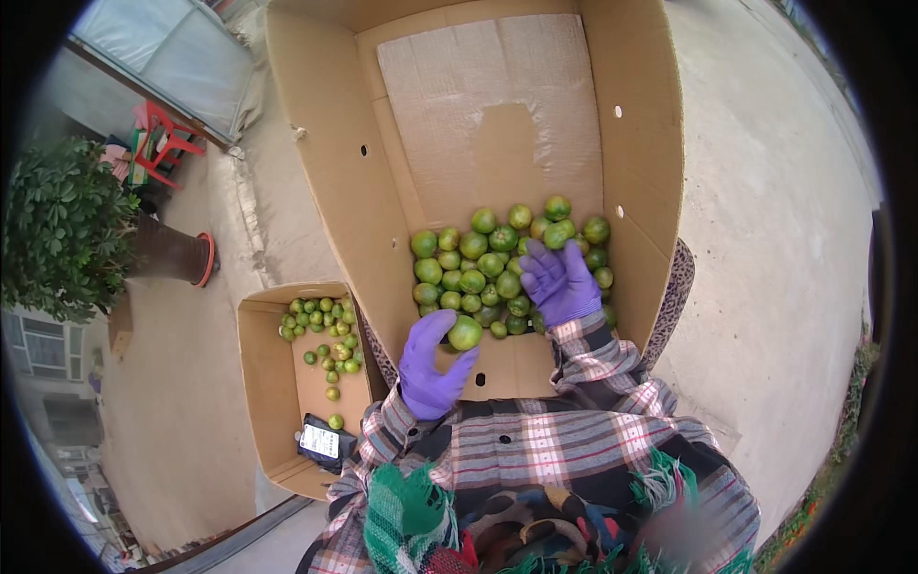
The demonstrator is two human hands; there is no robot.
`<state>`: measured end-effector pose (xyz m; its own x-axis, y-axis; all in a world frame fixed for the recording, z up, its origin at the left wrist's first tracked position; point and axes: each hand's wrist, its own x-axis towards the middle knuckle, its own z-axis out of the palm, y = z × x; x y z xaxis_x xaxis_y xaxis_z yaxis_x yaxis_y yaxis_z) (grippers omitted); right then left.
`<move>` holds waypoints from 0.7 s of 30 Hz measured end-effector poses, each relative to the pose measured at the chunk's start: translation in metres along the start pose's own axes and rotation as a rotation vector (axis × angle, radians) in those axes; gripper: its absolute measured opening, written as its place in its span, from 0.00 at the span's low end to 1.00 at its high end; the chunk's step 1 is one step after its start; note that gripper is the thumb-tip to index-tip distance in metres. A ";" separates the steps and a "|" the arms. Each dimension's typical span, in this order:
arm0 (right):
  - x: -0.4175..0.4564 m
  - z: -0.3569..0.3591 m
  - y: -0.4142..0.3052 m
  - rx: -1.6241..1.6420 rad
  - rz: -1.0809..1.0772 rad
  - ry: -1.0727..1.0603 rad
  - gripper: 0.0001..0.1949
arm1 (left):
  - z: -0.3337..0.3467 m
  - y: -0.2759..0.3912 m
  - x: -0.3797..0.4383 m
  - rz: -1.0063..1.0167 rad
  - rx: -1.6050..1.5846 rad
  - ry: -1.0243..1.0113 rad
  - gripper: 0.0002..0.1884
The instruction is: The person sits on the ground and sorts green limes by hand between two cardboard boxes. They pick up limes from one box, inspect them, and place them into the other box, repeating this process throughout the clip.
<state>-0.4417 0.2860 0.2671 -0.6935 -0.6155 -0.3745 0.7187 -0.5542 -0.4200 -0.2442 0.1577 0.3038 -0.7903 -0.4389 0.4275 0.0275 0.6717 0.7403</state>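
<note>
My left hand (435,366), in a purple glove, holds a green citrus fruit (465,333) between thumb and fingers above the near side of a large cardboard box (638,165). Inside that box, my right hand (563,283) wears a matching glove, its palm turned up and bare, fingers apart. Just beyond its fingertips is another green citrus fruit (559,234); whether they touch is unclear. Many more green citrus fruits (473,281), some tinged yellow, are heaped across the near half of the box. A creased packing sheet (445,93) lines the far part.
A smaller cardboard box (269,380) at the left holds scattered green fruits (337,330) and a black packet (320,443) bearing a printed label. Leopard-patterned fabric (670,301) shows beside the large box. Farther left stand a potted shrub (61,222) and a red plastic chair (168,140).
</note>
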 end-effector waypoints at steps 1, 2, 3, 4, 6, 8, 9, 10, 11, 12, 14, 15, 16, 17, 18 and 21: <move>0.002 0.004 -0.009 0.026 -0.051 -0.003 0.24 | 0.002 -0.002 -0.001 0.014 0.008 -0.019 0.29; 0.002 0.007 -0.014 0.051 -0.100 -0.008 0.25 | 0.003 -0.001 -0.001 0.009 0.010 -0.042 0.29; 0.002 0.006 -0.013 0.027 -0.090 -0.027 0.25 | 0.004 -0.001 0.000 0.008 0.013 -0.071 0.29; 0.001 0.005 -0.011 0.003 -0.078 -0.046 0.26 | 0.004 -0.001 0.001 0.006 0.018 -0.098 0.29; 0.000 -0.001 -0.002 -0.076 -0.032 -0.127 0.27 | 0.006 -0.001 0.001 -0.038 0.005 -0.121 0.29; -0.001 -0.007 0.008 -0.193 0.090 -0.194 0.27 | 0.008 -0.005 -0.001 -0.120 -0.030 -0.113 0.29; -0.004 -0.006 0.013 -0.250 0.154 -0.227 0.27 | 0.009 -0.006 -0.002 -0.132 -0.023 -0.076 0.29; -0.009 -0.004 0.019 -0.374 0.197 -0.208 0.25 | 0.011 -0.007 -0.002 -0.144 -0.016 -0.038 0.29; -0.014 -0.001 0.024 -0.491 0.218 -0.224 0.25 | 0.012 -0.007 -0.002 -0.155 -0.010 0.000 0.29; -0.022 0.006 0.027 -0.608 0.244 -0.242 0.25 | 0.012 -0.007 -0.001 -0.117 0.026 0.011 0.29; -0.027 0.016 0.030 -0.908 0.279 -0.311 0.25 | 0.012 -0.008 0.002 -0.041 0.096 0.031 0.29; -0.030 0.019 0.031 -0.926 0.271 -0.334 0.26 | 0.012 -0.010 0.001 -0.055 0.079 0.013 0.30; -0.033 0.023 0.032 -0.942 0.264 -0.362 0.26 | 0.013 -0.011 0.000 -0.070 0.067 -0.002 0.30; -0.036 0.025 0.035 -0.957 0.258 -0.391 0.26 | 0.012 -0.012 -0.002 -0.086 0.055 -0.017 0.30; -0.037 0.026 0.037 -0.843 0.269 -0.413 0.28 | 0.012 -0.013 -0.002 -0.098 0.027 -0.038 0.30; -0.029 0.020 0.035 -0.933 0.360 -0.332 0.25 | 0.013 -0.013 -0.002 -0.116 -0.039 -0.060 0.29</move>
<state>-0.3956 0.2732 0.2801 -0.2972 -0.8586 -0.4176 0.4571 0.2560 -0.8518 -0.2509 0.1576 0.2866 -0.8249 -0.4747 0.3069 -0.0434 0.5945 0.8029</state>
